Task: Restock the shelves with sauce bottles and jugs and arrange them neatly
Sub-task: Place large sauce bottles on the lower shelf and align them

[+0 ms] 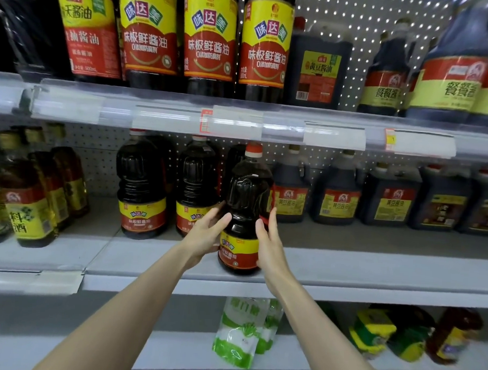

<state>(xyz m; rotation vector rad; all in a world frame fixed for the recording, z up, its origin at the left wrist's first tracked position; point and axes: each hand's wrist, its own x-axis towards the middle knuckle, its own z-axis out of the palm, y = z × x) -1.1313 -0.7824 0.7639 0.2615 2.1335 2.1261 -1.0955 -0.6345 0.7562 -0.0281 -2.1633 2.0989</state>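
Bottle [245, 213] in the head view is stood upright near the front edge of the middle shelf [359, 269]. Filled with dark sauce, it is judged heavy, stiff and slick, and is best taken at the narrow waist above the label. That waist is cupped by the left hand [204, 236], thumb in front. The right hand [271, 247] is laid flat against the side, fingers straight, nothing gripped.

Green-white pouches [242, 333] upright at bottom; yellow-green packs [370, 333] to their right; perforated back panel [356, 19] above.
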